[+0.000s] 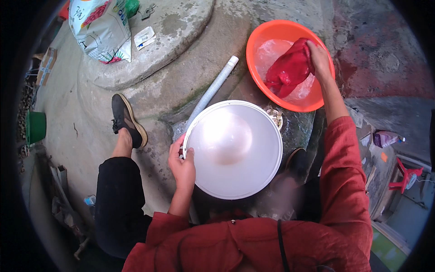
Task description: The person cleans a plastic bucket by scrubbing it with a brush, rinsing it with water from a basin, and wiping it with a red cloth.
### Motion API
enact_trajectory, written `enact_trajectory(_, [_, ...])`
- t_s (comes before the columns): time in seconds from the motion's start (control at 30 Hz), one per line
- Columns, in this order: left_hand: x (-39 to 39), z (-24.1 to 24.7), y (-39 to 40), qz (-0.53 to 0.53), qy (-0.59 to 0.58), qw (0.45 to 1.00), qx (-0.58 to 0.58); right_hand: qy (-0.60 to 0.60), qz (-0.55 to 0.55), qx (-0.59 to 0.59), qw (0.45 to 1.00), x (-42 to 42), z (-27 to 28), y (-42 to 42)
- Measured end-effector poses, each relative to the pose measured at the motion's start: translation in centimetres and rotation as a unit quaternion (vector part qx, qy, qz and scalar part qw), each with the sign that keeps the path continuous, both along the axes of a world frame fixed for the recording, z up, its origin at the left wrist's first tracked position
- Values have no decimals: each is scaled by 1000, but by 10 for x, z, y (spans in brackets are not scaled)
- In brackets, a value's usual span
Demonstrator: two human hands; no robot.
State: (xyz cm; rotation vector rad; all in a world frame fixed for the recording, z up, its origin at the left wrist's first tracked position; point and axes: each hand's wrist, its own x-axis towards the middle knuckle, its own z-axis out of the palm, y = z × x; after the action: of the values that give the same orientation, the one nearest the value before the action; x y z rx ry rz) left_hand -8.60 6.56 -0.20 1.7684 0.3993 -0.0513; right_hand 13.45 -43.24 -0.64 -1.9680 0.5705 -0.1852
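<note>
My left hand (182, 166) grips the left rim of a large round white cover or shallow bowl (234, 176), with the thumb on the near face and the fingers behind the edge. The piece has a smooth, shiny surface with a bright reflection, and it is tilted in front of my lap. At upper right, my right hand (319, 57) holds a wet, dark red cloth (292, 68) bunched from its top edge. The cloth hangs into an orange plastic basin (252, 64), which contains water (266, 51).
A ribbed grey hose (214, 86) lies behind the white piece, near a floor drain (275, 117). On the raised round concrete slab (176, 30) stand a printed white sack (102, 30) and a small packet (144, 36). A purple pouch (385, 138) and red stool (404, 175) are at right.
</note>
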Motion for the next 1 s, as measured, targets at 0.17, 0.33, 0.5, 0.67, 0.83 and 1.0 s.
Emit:
enact_trajectory(0.17, [-3, -2, 8, 8, 4, 1000, 12, 34, -59, 101, 993, 2, -1, 16])
enact_trajectory(0.33, [4, -4, -1, -22, 5, 1000, -4, 187, -30, -325, 927, -25, -108, -65])
enact_trajectory(0.5, [-4, 11, 4, 24, 20, 999, -14, 284, 161, -392, 860, -16, -106, 11])
enact_trajectory(0.67, [4, 10, -1, 9, 39, 998, -51, 221, 362, -420, 802, -59, -164, 40])
enact_trajectory(0.83, [2, 4, -2, 7, 19, 999, -42, 311, 202, -421, 828, -60, -150, 50])
enact_trajectory(1.0, [2, 3, -1, 7, 26, 999, -32, 228, 174, -59, 956, -74, -127, 33])
